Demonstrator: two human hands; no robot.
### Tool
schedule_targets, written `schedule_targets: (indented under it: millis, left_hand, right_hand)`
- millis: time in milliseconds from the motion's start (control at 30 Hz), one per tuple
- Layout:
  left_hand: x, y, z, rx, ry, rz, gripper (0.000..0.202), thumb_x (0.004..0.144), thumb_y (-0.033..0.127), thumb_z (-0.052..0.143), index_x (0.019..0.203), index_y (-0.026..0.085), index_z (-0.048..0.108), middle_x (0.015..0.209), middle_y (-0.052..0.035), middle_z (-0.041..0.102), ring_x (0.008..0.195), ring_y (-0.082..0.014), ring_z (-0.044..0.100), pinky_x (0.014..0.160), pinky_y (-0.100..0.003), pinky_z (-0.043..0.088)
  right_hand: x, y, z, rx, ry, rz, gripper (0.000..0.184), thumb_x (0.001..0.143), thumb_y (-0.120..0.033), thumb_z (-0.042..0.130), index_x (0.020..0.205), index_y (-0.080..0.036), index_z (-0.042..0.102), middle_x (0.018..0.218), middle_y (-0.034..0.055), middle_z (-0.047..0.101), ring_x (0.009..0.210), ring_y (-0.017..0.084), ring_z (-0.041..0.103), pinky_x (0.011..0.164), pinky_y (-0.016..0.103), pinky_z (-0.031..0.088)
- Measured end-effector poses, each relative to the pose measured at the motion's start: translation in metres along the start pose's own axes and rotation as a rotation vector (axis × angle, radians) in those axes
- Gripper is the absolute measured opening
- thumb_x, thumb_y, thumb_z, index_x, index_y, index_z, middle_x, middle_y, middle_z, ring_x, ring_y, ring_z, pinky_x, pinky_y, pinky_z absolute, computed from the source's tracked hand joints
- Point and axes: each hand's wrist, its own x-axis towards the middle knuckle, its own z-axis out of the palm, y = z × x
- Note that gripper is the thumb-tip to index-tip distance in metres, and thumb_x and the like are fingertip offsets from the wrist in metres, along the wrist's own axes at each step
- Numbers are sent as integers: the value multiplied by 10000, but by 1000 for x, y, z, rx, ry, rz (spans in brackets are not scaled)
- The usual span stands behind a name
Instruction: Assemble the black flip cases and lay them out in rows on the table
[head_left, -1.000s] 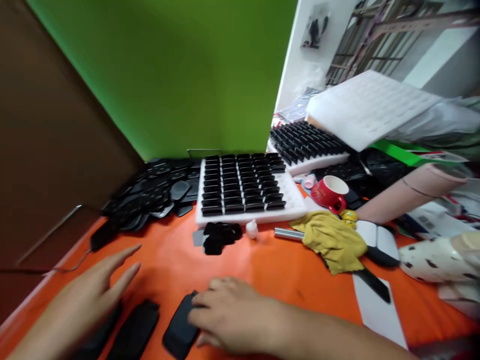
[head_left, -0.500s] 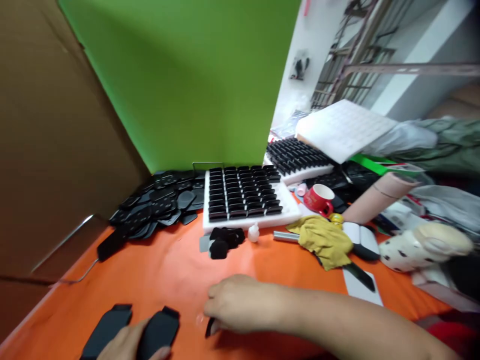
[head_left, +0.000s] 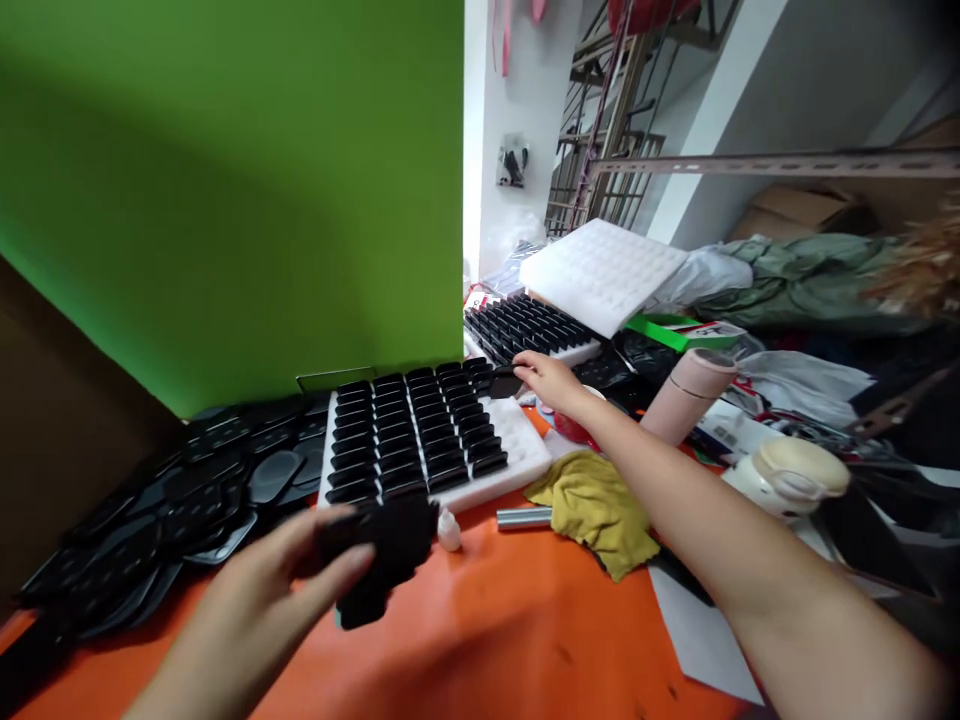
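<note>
My right hand (head_left: 550, 381) reaches far out over the right rear corner of the white foam tray (head_left: 525, 458), its fingers pinched on a small black part (head_left: 504, 384). The tray holds rows of the same black parts (head_left: 409, 435). My left hand (head_left: 285, 570) hovers low over the orange table (head_left: 480, 640), fingers curled on a flat black pad (head_left: 352, 532) just above a small heap of black pieces (head_left: 390, 560). A little white bottle (head_left: 448, 531) stands beside the heap.
A pile of black pads (head_left: 172, 500) lies at the left below the green board (head_left: 225, 190). Right of the tray are a yellow cloth (head_left: 592, 510), a metal tube (head_left: 521, 518), a pink cylinder (head_left: 686, 395), a cream jar (head_left: 787, 475), a second filled tray (head_left: 525, 328) and an empty foam tray (head_left: 600, 272).
My right hand left the near table edge and reached out to the tray's far corner with a small black part. My left hand rose from the near pads with one pad.
</note>
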Motion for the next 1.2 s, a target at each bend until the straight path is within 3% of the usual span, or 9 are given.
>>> schedule_targets:
  millis: [67, 167, 300, 467, 600, 700, 933, 1100, 1200]
  left_hand:
    - [38, 33, 3, -82, -6, 74, 395, 682, 531, 549, 916, 218, 605, 812, -7, 687, 777, -233, 637, 661, -306, 510]
    - [86, 62, 17, 11, 28, 199, 342, 739, 478, 550, 955, 213, 580, 832, -1, 670, 777, -209, 620, 659, -285, 475]
    - [137, 83, 38, 203, 30, 384, 288, 788, 440, 509, 983, 240, 577, 859, 11, 663, 741, -179, 610, 620, -259, 436]
    - [176, 99, 66, 491, 10, 555, 286, 826, 394, 450, 1025, 225, 565, 866, -10, 656, 730, -175, 603, 618, -250, 420]
    - [194, 102, 92, 583, -66, 608, 249, 814, 352, 471, 980, 201, 580, 893, -35, 654, 796, -206, 603, 650, -265, 422]
    - [204, 101, 108, 648, -115, 639, 242, 818, 344, 471, 969, 195, 586, 902, -56, 654, 826, -228, 604, 669, -283, 430]
    - [225, 93, 138, 743, -222, 668, 265, 857, 331, 480, 1049, 163, 550, 946, -64, 619, 850, -198, 591, 742, -363, 461]
    - [221, 89, 156, 763, -237, 697, 284, 860, 327, 495, 1088, 161, 530, 1037, -63, 575, 921, -197, 561, 786, -402, 458]
    - [209, 91, 154, 757, -176, 702, 317, 865, 295, 473, 1154, 170, 510, 1079, -96, 564, 995, -241, 526, 819, -421, 423]
  right_hand:
    - [17, 10, 12, -15, -29, -25, 198, 827, -180, 465, 958, -171, 613, 939, 45, 649, 822, 167, 579, 737, 262, 421]
    - [32, 20, 26, -41, -89, -63, 197, 830, -175, 481, 962, -181, 627, 972, 44, 655, 869, 165, 577, 768, 253, 407]
    - [39, 30, 38, -76, -178, -100, 201, 828, -187, 497, 975, -199, 634, 999, 31, 655, 907, 167, 570, 785, 243, 394]
    - [35, 39, 53, -101, -254, -70, 205, 824, -202, 490, 964, -192, 640, 995, 30, 658, 902, 187, 573, 763, 246, 399]
    - [33, 42, 56, -119, -293, -15, 168, 783, -234, 538, 861, -174, 675, 919, 49, 681, 851, 225, 592, 733, 268, 415]
    - [37, 46, 45, -110, -304, 0, 127, 751, -208, 575, 813, -187, 684, 866, 30, 690, 830, 204, 602, 733, 243, 419]
    - [27, 53, 21, -58, -140, 86, 263, 880, -216, 396, 1036, -170, 603, 1009, 64, 652, 926, 183, 582, 799, 279, 429]
    - [7, 43, 31, 16, -144, 102, 248, 879, -213, 408, 1012, -209, 616, 970, 28, 671, 890, 166, 603, 778, 272, 455]
    - [-1, 36, 29, 36, -113, 128, 256, 868, -212, 426, 1044, -195, 612, 1040, 57, 654, 947, 186, 590, 807, 298, 453]
